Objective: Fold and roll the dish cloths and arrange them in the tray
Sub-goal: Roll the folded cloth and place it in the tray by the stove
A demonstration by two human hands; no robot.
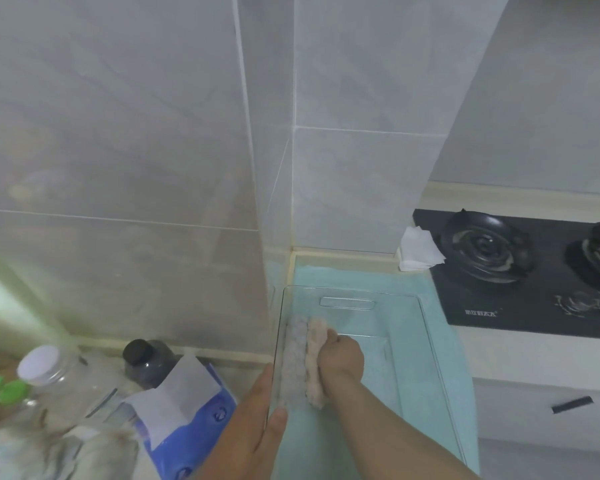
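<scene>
A clear plastic tray (426, 327) lies on a teal mat on the counter. Two rolled dish cloths lie side by side along its left wall: a pale grey-lilac roll (293, 358) against the wall and a beige-pink roll (315, 358) to its right. My right hand (342, 358) is inside the tray, fingers closed on the beige-pink roll. My left hand (257, 420) rests flat against the outside of the tray's left wall, thumb over the rim, holding the tray.
A black gas hob (520, 271) with two burners sits to the right, a white folded paper (418, 251) at its corner. Left of the tray stand a blue-white packet (187, 410), a dark-capped bottle (146, 358), a clear jar (45, 372) and crumpled cloths (32, 452). Tiled wall behind.
</scene>
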